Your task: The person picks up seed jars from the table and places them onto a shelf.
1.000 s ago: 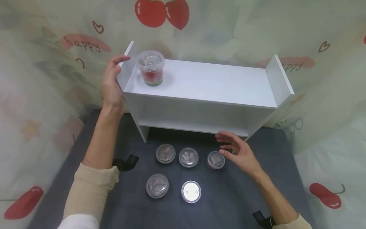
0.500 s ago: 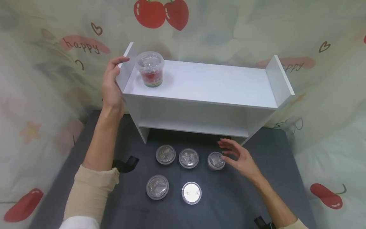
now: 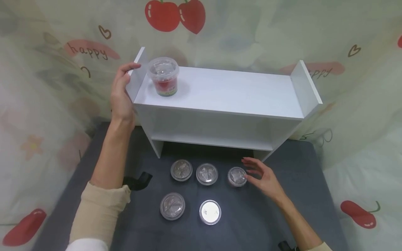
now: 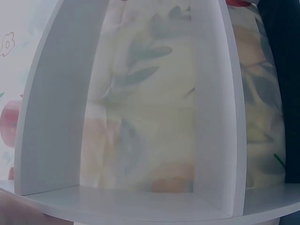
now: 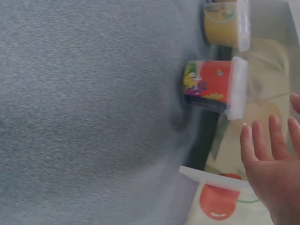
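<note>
My left hand grips the upright left side panel of a white two-tier shelf, fingers over its edge. On the top tier near that panel stands a clear lidded plastic tub with red contents. My right hand hovers beside another lidded tub on the table, thumb by its lid and fingers spread. From the right wrist, a tub with a red label and translucent lid stands close to the fingers, with a gap between. The left wrist view shows mostly shelf boards.
Several more lidded tubs stand on the dark table before the shelf, including a left one, a middle one and a front one. One lid glares white. A printed curtain surrounds the table.
My right hand has come down and slightly toward me, from near the shelf's lower board to beside the right tub. My left hand keeps its grip on the side panel.
</note>
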Demonstrator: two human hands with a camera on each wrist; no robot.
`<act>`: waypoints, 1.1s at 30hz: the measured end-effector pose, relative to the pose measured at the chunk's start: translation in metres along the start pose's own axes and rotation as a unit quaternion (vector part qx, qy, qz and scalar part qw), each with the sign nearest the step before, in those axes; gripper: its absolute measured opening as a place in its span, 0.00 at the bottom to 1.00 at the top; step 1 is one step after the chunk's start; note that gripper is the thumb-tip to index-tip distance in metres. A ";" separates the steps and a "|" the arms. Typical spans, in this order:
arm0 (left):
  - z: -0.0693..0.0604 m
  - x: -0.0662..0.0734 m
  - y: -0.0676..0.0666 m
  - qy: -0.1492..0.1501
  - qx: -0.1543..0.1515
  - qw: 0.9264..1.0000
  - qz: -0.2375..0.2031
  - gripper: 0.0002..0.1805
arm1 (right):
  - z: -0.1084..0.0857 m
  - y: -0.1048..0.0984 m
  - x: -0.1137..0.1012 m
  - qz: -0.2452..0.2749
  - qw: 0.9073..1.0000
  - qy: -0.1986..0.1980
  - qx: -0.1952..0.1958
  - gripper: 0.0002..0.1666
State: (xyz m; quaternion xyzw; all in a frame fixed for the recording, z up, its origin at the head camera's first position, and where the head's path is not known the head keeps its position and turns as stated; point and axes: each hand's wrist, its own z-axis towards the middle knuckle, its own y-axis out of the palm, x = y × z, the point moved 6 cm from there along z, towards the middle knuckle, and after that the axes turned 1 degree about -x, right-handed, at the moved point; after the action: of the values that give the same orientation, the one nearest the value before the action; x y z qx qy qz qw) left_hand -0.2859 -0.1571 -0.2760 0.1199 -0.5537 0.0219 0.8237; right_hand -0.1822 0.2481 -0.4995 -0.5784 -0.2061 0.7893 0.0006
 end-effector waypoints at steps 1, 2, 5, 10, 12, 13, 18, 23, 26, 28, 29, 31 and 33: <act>0.000 0.000 0.000 -0.002 0.001 1.000 -0.001 0.21 | -0.001 0.000 0.002 0.000 1.000 0.002 0.002 0.36; 0.000 0.000 0.000 -0.001 0.002 1.000 0.005 0.21 | -0.002 0.000 0.003 -0.001 1.000 0.002 0.004 0.36; 0.000 0.000 0.001 -0.004 0.002 1.000 0.003 0.21 | -0.004 0.000 0.008 0.004 1.000 0.006 0.010 0.36; 0.002 0.000 0.000 0.001 0.004 1.000 -0.001 0.21 | -0.006 0.003 0.017 0.005 1.000 0.013 0.014 0.36; 0.002 0.000 -0.001 0.001 0.005 1.000 0.000 0.21 | -0.008 0.006 0.021 0.005 1.000 0.019 0.014 0.36; 0.002 -0.001 -0.002 -0.002 0.006 1.000 -0.001 0.22 | -0.010 0.007 0.023 0.005 1.000 0.022 0.015 0.36; 0.000 -0.001 -0.003 -0.004 0.009 1.000 0.011 0.22 | -0.017 0.014 0.034 0.021 0.998 0.056 0.026 0.37; -0.001 0.000 -0.004 -0.007 0.009 1.000 0.018 0.22 | -0.021 0.019 0.041 0.022 0.995 0.085 0.041 0.40; 0.000 0.000 -0.004 -0.005 0.008 1.000 0.024 0.22 | -0.024 0.020 0.043 0.021 0.994 0.092 0.046 0.41; 0.000 -0.001 -0.003 -0.005 0.007 1.000 0.025 0.23 | -0.026 0.021 0.045 0.019 0.994 0.097 0.052 0.41; 0.000 -0.001 -0.003 -0.005 0.007 1.000 0.026 0.23 | -0.027 0.021 0.047 0.017 0.993 0.102 0.054 0.41; 0.000 -0.001 -0.002 -0.006 0.006 1.000 0.026 0.23 | -0.029 0.023 0.049 0.013 0.992 0.114 0.057 0.42; 0.000 -0.001 -0.002 -0.007 0.005 1.000 0.027 0.23 | -0.033 0.025 0.051 0.010 0.990 0.129 0.057 0.42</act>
State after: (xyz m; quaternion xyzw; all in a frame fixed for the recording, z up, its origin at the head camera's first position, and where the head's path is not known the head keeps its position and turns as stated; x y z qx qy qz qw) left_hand -0.2860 -0.1586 -0.2777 0.1091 -0.5625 0.0461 0.8182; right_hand -0.1633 0.2480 -0.5623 -0.6768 -0.1534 0.7182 0.0518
